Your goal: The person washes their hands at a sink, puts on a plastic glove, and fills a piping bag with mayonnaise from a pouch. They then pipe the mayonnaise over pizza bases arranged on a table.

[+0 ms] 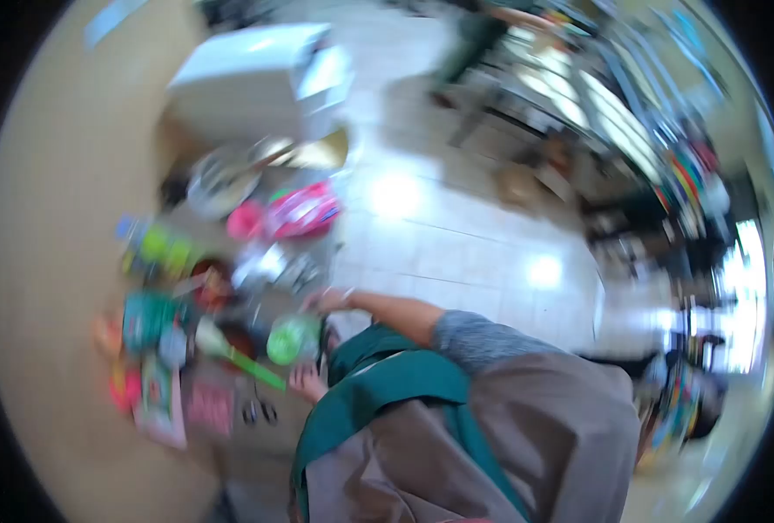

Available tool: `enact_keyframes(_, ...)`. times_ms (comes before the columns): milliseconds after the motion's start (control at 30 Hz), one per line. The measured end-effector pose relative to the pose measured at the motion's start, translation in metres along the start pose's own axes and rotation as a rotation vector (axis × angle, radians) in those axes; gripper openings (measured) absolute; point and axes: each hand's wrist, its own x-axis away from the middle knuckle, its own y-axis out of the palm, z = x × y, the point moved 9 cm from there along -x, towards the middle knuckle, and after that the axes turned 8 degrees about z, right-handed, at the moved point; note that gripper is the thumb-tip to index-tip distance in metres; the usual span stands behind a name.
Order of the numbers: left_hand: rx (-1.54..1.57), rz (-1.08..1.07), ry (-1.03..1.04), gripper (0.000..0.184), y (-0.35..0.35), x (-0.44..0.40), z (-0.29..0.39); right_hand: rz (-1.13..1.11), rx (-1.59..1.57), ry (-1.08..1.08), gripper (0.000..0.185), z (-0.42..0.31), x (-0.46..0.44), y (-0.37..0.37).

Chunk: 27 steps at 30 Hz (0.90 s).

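The left hand (pixel 307 382) is seen with fingers partly bent, next to the green-handled tool (pixel 260 373); owing to blur, it cannot be told whether the handle is gripped or merely adjoined. The tool's long axis runs obliquely over the desk (pixel 240 444), its green end towards the left hand and the near edge, its pale head inward. The left hand is the nearer to it. The right hand (pixel 324 301) is reached over the near edge, fingers partly curled, just beside the clear green container (pixel 293 340); its opening and any hold cannot be told. The container lies between the hands. Scissors (pixel 260 411) and a pink card (pixel 210 407) are placed on the left hand's side; a teal packet (pixel 152 321) is set farther inward. On the right hand's side, a pink packet (pixel 304 209) and a white bowl (pixel 223 183) are seen. Beyond the near edge, a tiled floor (pixel 465 244) is shown; another person (pixel 472 52) is partly visible.
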Motion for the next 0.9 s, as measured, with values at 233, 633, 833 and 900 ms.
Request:
enact_keyframes(233, 0.562, -0.053, -0.825, 0.029, 0.026, -0.027, -0.07, 0.156, -0.199, 0.018, 0.051, -0.01, -0.027, 0.028)
enact_keyframes(633, 0.492, -0.232, -0.761, 0.034, 0.034, -0.057, -0.066, 0.18, -0.076, 0.089, 0.051, -0.025, -0.009, 0.031)
enact_keyframes(833, 0.424, -0.297, -0.697, 0.036, 0.026, -0.063, -0.063, 0.199, -0.239, 0.111, 0.048, 0.008, 0.003, 0.039)
enact_keyframes(900, 0.384, -0.314, -0.665, 0.037, 0.022, -0.067, -0.059, 0.279, -0.176, 0.104, 0.046, 0.011, 0.023, 0.019)
